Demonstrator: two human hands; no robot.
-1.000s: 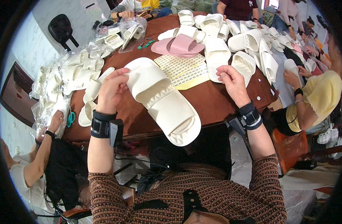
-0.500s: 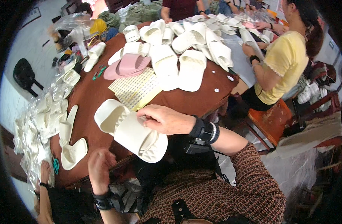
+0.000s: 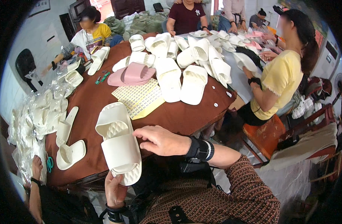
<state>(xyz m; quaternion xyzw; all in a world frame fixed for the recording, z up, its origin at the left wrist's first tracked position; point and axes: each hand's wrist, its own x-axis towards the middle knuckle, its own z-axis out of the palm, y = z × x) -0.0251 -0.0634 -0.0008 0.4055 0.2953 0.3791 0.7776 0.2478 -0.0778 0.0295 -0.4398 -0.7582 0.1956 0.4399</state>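
A pair of cream-white slide slippers [image 3: 120, 151], one nested against the other, is held upright over the table's near edge. My left hand [image 3: 115, 191] is closed around their lower end, thumb on the near side. Beside the slippers' right edge is my right hand [image 3: 161, 141], its fingers loosely bent and apart, fingertips close to the strap; whether they touch it I cannot tell. Behind the pair lies a yellow sheet of small printed stickers [image 3: 139, 99]. On the left, two loose white slippers [image 3: 72, 155] rest on the brown cloth.
White slippers [image 3: 169, 78] are heaped across the brown table [image 3: 89, 97], with a pink pair [image 3: 131, 74] among them. Bagged slippers [image 3: 47, 112] and green scissors [image 3: 50, 164] sit at the left edge, near another person's hand [image 3: 37, 167]. A person in yellow [image 3: 281, 69] works at right.
My left hand has come up and taken hold of the slippers' lower end. The pair has turned more upright. My right hand has loosened from it and shifted slightly down.
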